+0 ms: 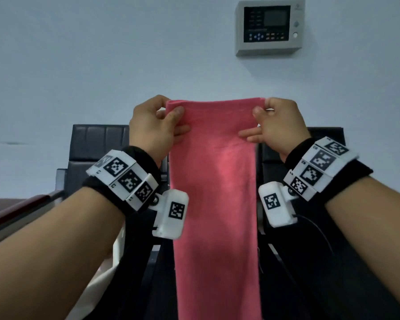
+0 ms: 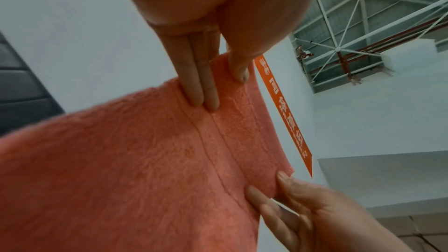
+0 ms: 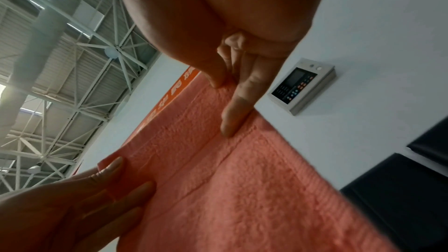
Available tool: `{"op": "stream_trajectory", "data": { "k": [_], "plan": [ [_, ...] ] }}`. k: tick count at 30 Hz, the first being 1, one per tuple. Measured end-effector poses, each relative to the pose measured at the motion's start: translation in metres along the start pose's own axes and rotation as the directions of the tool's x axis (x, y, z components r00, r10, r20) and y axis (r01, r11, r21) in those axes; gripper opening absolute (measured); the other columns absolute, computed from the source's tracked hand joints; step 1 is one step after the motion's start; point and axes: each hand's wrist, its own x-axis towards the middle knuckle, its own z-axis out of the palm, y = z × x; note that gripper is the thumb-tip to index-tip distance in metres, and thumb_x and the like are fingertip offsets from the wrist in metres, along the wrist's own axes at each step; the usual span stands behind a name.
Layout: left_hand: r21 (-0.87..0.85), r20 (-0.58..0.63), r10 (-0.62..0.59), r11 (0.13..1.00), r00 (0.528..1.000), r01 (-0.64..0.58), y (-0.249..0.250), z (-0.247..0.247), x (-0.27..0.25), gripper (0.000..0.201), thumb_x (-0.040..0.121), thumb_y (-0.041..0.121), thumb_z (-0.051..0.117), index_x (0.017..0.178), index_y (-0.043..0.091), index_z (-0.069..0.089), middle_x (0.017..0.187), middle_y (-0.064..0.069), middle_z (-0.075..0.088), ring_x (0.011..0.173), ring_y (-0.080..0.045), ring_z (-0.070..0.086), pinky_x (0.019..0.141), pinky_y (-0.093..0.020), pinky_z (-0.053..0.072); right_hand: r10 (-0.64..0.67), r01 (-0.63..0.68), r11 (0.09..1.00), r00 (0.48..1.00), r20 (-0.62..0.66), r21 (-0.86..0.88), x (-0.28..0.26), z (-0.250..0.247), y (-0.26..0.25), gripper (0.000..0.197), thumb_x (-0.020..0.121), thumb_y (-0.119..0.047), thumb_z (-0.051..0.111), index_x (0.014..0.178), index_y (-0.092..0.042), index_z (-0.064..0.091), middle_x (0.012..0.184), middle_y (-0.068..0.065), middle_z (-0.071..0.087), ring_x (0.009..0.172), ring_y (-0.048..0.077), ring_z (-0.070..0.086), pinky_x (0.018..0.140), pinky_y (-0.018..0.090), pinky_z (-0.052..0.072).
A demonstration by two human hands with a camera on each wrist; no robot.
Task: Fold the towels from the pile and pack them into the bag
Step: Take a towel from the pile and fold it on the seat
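A pale grey-white wall fills the upper half of the head view; black padded chair backs sit at mid-frame, partly hidden. A long pink terry-cloth towel is held up at frame centre & hangs straight down past the bottom edge, already narrowed lengthwise, judging by its slim width. No pile or bag can be made out w/ certainty; a white shape at lower left is too unclear to name.

The left hand pinches the top-left corner, thumb in front, fingers laid flat behind the cloth. The right hand pinches the top-right corner likewise, w/ one finger stretched along the hem. A grey wall-mounted control panel is seen at upper right.

Risks from here, as judged:
- A corner could be lost if either pinch is loosened during the next fold; the grips are shallow, near the hem.
- Layers could be skewed if the hands are not kept level, giving a crooked fold.
- The hanging end isn't visible, so it could be snagged on sth below.
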Motion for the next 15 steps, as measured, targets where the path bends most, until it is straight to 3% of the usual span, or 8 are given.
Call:
{"op": "stream_trajectory", "data": {
  "k": [3,6,10,13,15],
  "plan": [
    [0.010,0.024,-0.036,0.999,0.999,0.036,-0.032,0.005,0.011,0.019,0.101,0.012,0.062,0.083,0.018,0.062,0.089,-0.009,0.073,0.080,-0.024,0.077,0.069,-0.031,0.061,0.057,-0.058,0.998,0.998,0.032,0.016,0.016,0.012,0.034,0.014,0.106,-0.014,0.045,0.108,-0.006,0.057,0.114,0.014,0.067,0.077,0.021,0.077,0.068,0.035,0.062],
    [0.045,0.037,-0.065,0.997,0.997,0.063,-0.071,0.010,0.026,0.019,0.100,0.012,0.062,0.081,0.018,0.061,0.094,-0.014,0.074,0.086,-0.030,0.077,0.071,-0.034,0.061,0.130,-0.131,0.991,0.990,0.061,0.027,0.036,0.027,0.073,0.016,0.107,-0.015,0.043,0.112,-0.008,0.056,0.118,0.012,0.066,0.083,0.017,0.077,0.073,0.041,0.063],
    [0.121,0.056,-0.082,0.990,0.995,0.075,-0.123,0.017,0.045,0.016,0.083,0.034,0.066,0.082,0.018,0.065,0.096,-0.021,0.074,0.096,-0.045,0.070,0.087,-0.062,0.057,0.205,-0.205,0.979,0.975,0.086,-0.005,0.065,0.048,0.127,0.023,0.107,-0.018,0.041,0.120,-0.013,0.059,0.120,0.007,0.067,0.093,0.019,0.074,0.081,0.048,0.062],
    [0.129,0.059,-0.079,0.989,0.995,0.071,-0.165,0.024,0.060,0.011,0.087,0.024,0.065,0.086,0.014,0.066,0.095,-0.023,0.073,0.096,-0.046,0.068,0.087,-0.064,0.055,0.230,-0.229,0.973,0.970,0.075,-0.022,0.085,0.066,0.170,0.023,0.104,-0.023,0.044,0.115,-0.019,0.064,0.113,0.006,0.071,0.096,0.022,0.073,0.084,0.049,0.061],
    [0.136,0.059,-0.095,0.987,0.994,0.086,-0.192,0.029,0.071,0.007,0.089,0.021,0.064,0.086,0.015,0.066,0.096,-0.024,0.072,0.094,-0.044,0.069,0.088,-0.063,0.055,0.223,-0.222,0.974,0.973,0.053,-0.038,0.100,0.077,0.201,0.024,0.093,-0.031,0.048,0.105,-0.024,0.068,0.106,0.004,0.074,0.094,0.023,0.074,0.087,0.049,0.060]
  ]
}}
